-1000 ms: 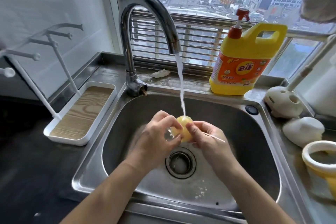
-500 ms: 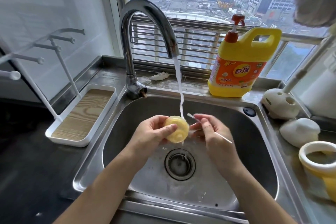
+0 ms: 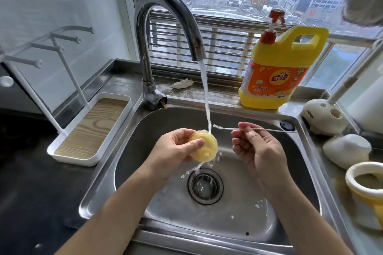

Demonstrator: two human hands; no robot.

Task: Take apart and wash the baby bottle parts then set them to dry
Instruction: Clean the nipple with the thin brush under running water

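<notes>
Rinsing at the faucet (image 3: 165, 27): its water stream (image 3: 205, 93) lands on the top edge of a yellow bottle part (image 3: 205, 148) and spills off below it toward the drain (image 3: 205, 185). The left hand (image 3: 176, 147) grips that part directly under the spout, thumb across its face, fingers curled behind. The right hand (image 3: 259, 147) is apart from the left, just right of the stream, pinching a thin wire brush (image 3: 228, 128) between thumb and fingertips. The bristle tip points at the stream and the handle runs out rightward.

Writing: a yellow detergent jug (image 3: 275, 72) stands right of the faucet on the back ledge. Its orange label shows large characters 奇强 with small "KEON" above (finer print unreadable). A white brush holder (image 3: 323, 116) further right carries dark lettering, too small to read.

Edges and room: both hands sit mid-basin in front of the faucet, well apart from either wall of the sink (image 3: 97, 192). Both forearms cross the near rim. A white drying rack (image 3: 89, 130) stands left of the faucet, its tray just beside the sink's left rim.
</notes>
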